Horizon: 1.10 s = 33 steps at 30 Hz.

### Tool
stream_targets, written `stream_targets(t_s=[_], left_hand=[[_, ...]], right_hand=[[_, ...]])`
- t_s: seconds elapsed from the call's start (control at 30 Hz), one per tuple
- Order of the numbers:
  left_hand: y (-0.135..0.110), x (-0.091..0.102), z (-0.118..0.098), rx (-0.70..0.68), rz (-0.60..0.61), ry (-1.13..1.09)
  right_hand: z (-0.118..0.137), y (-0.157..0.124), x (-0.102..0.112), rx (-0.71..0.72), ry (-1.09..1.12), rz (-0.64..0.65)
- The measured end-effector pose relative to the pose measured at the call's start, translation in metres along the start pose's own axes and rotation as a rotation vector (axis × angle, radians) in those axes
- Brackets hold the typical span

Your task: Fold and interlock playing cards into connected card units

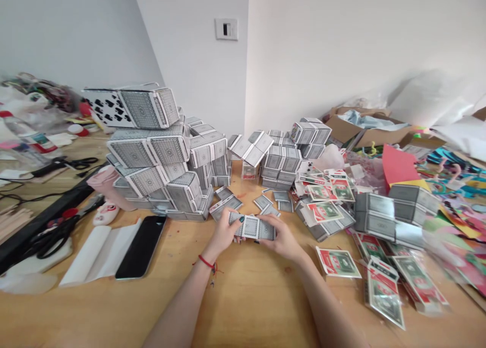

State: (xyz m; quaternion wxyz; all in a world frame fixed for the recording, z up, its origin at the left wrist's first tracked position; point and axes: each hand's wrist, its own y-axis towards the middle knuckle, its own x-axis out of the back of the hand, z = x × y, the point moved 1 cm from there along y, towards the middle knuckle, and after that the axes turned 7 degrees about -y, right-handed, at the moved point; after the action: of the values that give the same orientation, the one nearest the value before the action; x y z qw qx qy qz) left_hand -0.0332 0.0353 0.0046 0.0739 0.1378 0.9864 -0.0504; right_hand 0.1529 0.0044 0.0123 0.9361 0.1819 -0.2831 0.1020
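Grey-backed cards (251,227) span the left hand (224,230) and right hand (281,237), each grip pinching one end

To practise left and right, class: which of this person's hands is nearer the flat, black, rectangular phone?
The left hand: it is right of the phone, apart from it. The right hand is farther right.

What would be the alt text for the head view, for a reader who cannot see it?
A person's left hand and right hand hold grey-backed playing cards over a wooden table. Beyond them stand stacked card blocks; a black phone lies to the left, red-and-green card boxes to the right.
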Motion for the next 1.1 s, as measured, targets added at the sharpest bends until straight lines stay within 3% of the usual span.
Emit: stream_targets(t_s=[0.53, 0.83, 1.1], left_hand=[[-0.002, 0.002, 0.002, 0.061, -0.051, 0.043], [-0.002, -0.005, -0.001, 0.063, -0.115, -0.063], [-0.001, -0.001, 0.008, 0.049, -0.039, -0.002]], right_hand=[[0.009, -0.001, 0.01, -0.015, 0.049, 0.063], [0.008, 0.0, 0.001, -0.011, 0.026, -0.018], [0.009, -0.001, 0.005, 0.003, 0.045, 0.051]])
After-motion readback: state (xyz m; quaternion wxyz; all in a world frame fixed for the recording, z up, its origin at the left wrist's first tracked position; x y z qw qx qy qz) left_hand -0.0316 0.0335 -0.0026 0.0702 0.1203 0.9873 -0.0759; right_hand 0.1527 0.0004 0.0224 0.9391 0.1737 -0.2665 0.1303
